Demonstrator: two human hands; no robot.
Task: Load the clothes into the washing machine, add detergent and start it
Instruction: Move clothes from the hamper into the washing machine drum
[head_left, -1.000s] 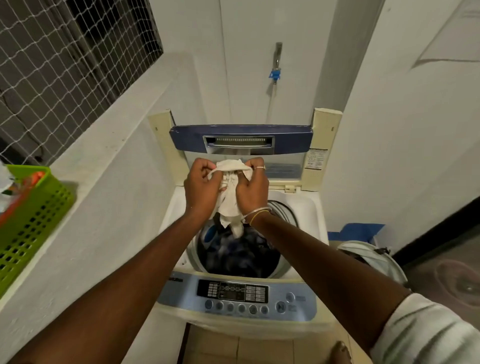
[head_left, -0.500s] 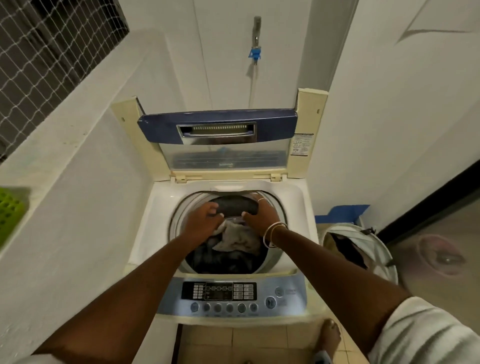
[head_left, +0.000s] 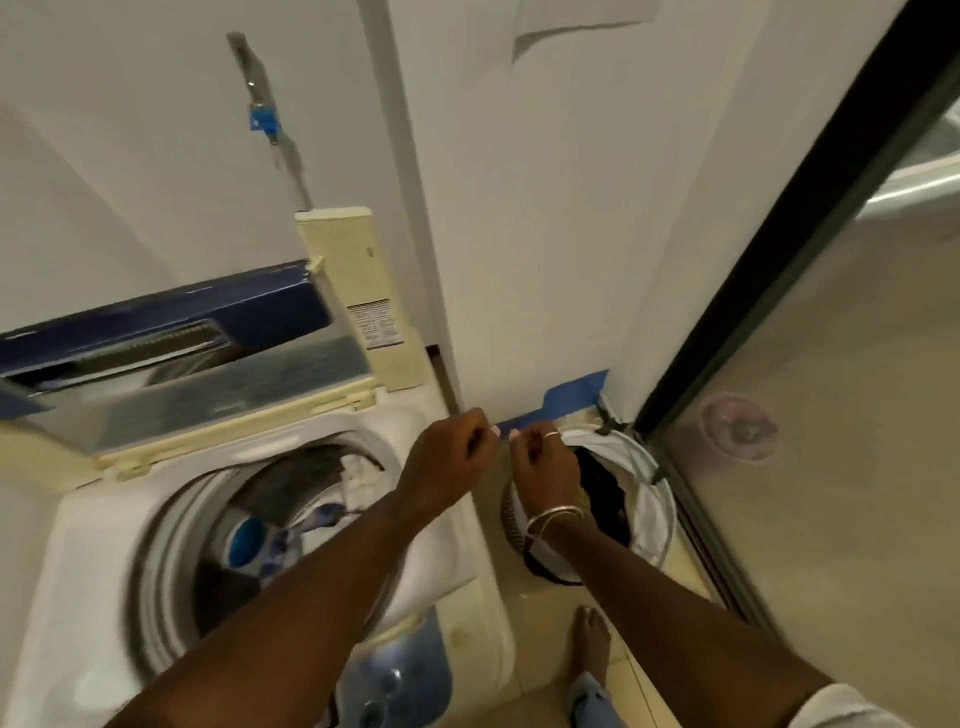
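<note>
The top-loading washing machine (head_left: 436, 551) stands at the left with its lid (head_left: 171, 332) raised. Its drum (head_left: 270, 525) holds dark and white clothes, including a white piece (head_left: 361, 475) near the back. To its right on the floor sits a white laundry basket (head_left: 657, 512) with dark clothes (head_left: 605, 491) inside. My left hand (head_left: 449, 460) and my right hand (head_left: 545, 460) hover side by side over the gap between machine and basket. Their fingers are loosely curled and hold nothing. The view is blurred by motion.
The control panel (head_left: 395, 675) is at the machine's near edge. A tap with a blue fitting (head_left: 262, 117) is on the wall behind. Blue tape (head_left: 571, 395) marks the wall base. A dark-framed glass door (head_left: 779, 270) is at the right. A bare foot (head_left: 592, 639) stands on the tile.
Both hands left the white cloth in the drum and moved up and right toward the basket. The head turned right, so the green basket is out of view.
</note>
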